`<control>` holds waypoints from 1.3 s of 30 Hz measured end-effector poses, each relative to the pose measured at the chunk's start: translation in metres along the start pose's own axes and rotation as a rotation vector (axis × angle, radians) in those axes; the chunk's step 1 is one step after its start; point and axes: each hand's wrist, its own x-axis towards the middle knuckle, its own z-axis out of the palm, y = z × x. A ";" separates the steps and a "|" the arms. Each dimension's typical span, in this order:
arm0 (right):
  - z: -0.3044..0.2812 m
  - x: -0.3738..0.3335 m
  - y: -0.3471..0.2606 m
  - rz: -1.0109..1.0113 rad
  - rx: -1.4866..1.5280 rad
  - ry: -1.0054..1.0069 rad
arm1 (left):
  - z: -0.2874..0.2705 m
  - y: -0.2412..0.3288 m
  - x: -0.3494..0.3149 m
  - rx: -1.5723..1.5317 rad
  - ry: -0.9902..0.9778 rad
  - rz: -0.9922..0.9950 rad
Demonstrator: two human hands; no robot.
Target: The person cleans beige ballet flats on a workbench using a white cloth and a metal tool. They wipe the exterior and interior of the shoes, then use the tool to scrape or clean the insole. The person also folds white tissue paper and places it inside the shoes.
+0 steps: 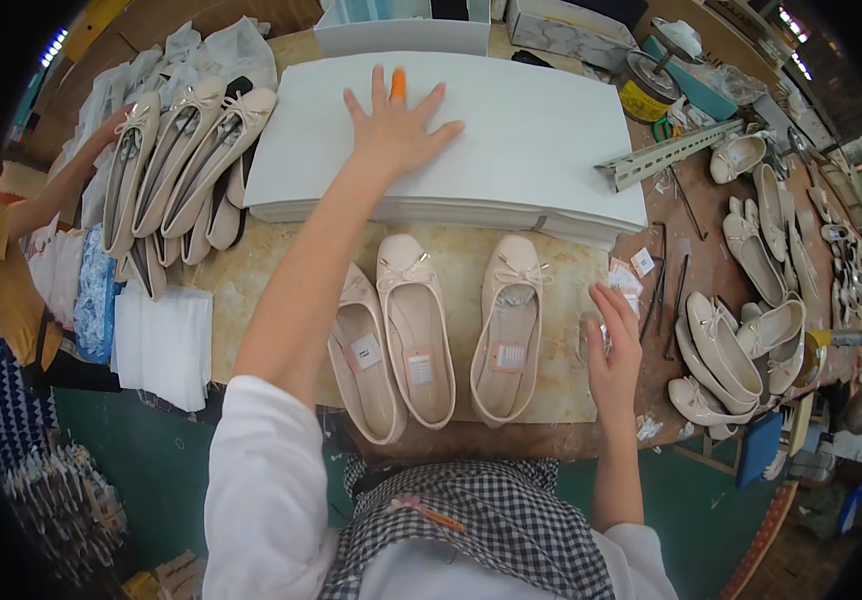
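My left hand (396, 135) lies with fingers spread on a tall stack of white paper sheets (521, 110); one finger wears an orange finger cover (398, 84). Below the stack, three beige flats with bows stand on the table, toes away from me: a left shoe (354, 385) partly behind my forearm, a middle shoe (413, 310) and a right shoe (504, 300). Each has a small tag inside. My right hand (614, 355) is right of them, thumb and fingers apart. A small shiny clear bit shows by its thumb; I cannot tell whether it is touched.
Loose tags (626, 280) lie past my right hand. More beige flats are piled at left (181, 170) and right (721, 350). A perforated metal bar (666, 158) and thin dark rods (659, 280) lie near the stack's right end. Another person's arm (71, 185) reaches in at far left.
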 end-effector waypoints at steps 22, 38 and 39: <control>0.046 0.001 -0.112 -0.069 0.492 -0.539 | -0.106 0.048 -0.207 -1.244 -0.214 -0.614; 0.148 0.035 -0.093 -0.366 -0.241 -0.397 | -0.053 0.085 -0.281 -0.335 -0.301 0.197; 0.134 0.038 -0.091 -0.258 -0.019 -0.476 | -0.053 0.084 -0.282 -0.350 -0.314 0.181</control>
